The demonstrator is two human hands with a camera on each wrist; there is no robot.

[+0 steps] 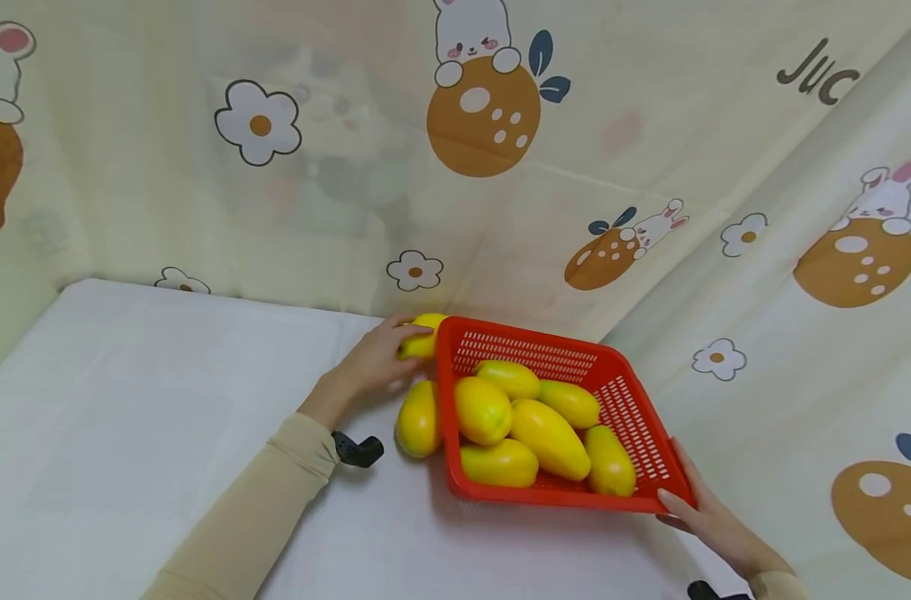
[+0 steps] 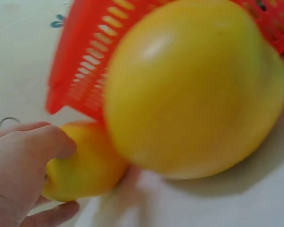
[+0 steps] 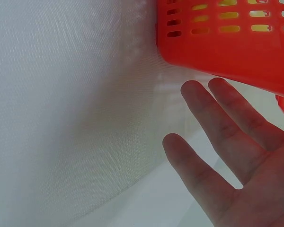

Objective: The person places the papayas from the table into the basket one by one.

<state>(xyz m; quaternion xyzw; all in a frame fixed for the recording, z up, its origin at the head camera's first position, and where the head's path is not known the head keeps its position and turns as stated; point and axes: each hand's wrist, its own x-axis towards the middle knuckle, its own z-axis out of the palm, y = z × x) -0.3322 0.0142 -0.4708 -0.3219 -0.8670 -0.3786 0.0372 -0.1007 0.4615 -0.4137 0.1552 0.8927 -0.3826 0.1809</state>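
My left hand grips a yellow mango at the back left corner of a red plastic basket. In the left wrist view the thumb and fingers lie around that mango. Another mango sits on the table against the basket's left side, large and close in the left wrist view. My right hand holds the basket's front right corner, thumb on the rim. In the right wrist view several fingers reach out beneath the basket wall. Several mangoes lie inside the basket.
A white cloth covers the table. Behind it and to the right hangs a cream curtain printed with rabbits, oranges and flowers, close to the basket's back and right sides. A black wrist strap shows at the left wrist.
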